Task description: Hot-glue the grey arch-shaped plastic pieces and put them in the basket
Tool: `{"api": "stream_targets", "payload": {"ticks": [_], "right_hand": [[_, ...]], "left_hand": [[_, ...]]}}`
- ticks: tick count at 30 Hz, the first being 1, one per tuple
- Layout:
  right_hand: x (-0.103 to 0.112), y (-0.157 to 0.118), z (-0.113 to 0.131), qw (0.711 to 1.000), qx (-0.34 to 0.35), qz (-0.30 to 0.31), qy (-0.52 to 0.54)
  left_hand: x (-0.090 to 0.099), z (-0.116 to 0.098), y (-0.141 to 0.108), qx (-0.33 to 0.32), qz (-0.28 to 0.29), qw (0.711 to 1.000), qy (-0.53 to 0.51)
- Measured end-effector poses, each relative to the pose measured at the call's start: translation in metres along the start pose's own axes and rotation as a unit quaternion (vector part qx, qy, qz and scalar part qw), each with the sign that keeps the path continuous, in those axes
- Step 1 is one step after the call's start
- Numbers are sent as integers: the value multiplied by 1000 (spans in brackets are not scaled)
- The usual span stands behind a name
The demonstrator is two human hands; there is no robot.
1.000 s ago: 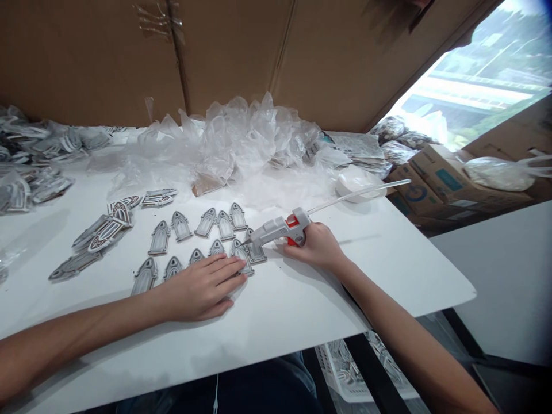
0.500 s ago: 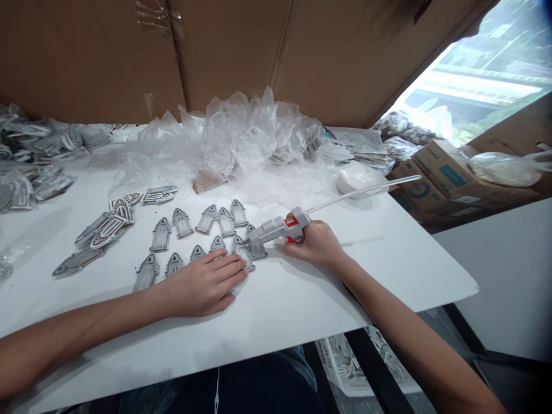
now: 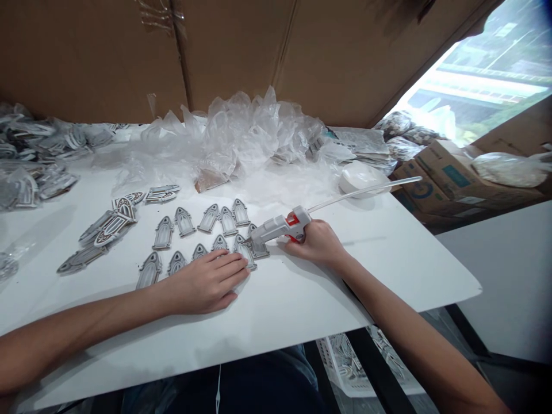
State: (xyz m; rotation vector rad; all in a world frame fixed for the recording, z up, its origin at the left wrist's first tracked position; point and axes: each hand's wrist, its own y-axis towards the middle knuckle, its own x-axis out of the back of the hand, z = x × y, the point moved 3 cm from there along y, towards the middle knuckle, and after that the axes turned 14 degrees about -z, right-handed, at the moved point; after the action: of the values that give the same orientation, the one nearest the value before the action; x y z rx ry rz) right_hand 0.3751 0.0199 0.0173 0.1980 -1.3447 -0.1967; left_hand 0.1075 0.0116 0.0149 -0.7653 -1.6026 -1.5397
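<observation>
My right hand [image 3: 318, 242] is wrapped round the handle of a grey hot glue gun [image 3: 276, 228] with a red trigger. A long clear glue stick [image 3: 366, 188] sticks out of its back end. The gun's nozzle points left, at the upper part of a small grey arched window-shaped piece [image 3: 244, 248]. My left hand [image 3: 211, 282] lies flat with fingers stretched out, their tips touching that piece's lower edge. Several similar arched pieces [image 3: 164, 233] lie in rows on the white table [image 3: 293, 305]; my left hand and forearm partly cover the near row.
A heap of clear plastic bags [image 3: 250, 132] spreads along the back. Loose arched pieces [image 3: 114, 227] and bagged ones [image 3: 43, 138] lie to the left. A white bowl [image 3: 360, 179] stands at the back right, near cardboard boxes [image 3: 448, 172]. Below the table is a white basket [image 3: 357, 385].
The view has shifted very slightly. Both hands and the glue gun keep nearly the same position over the same arched piece.
</observation>
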Motion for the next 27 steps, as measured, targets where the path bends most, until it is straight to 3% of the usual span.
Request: {"api": "stream_targets", "payload": {"ticks": [8, 27], "right_hand": [[1, 0, 1, 999, -10, 9, -43], [1, 2, 1, 999, -24, 7, -35]], "left_hand": [[-1, 0, -1, 3, 7, 1000, -4], [0, -1, 0, -5, -13, 1000, 12]]}}
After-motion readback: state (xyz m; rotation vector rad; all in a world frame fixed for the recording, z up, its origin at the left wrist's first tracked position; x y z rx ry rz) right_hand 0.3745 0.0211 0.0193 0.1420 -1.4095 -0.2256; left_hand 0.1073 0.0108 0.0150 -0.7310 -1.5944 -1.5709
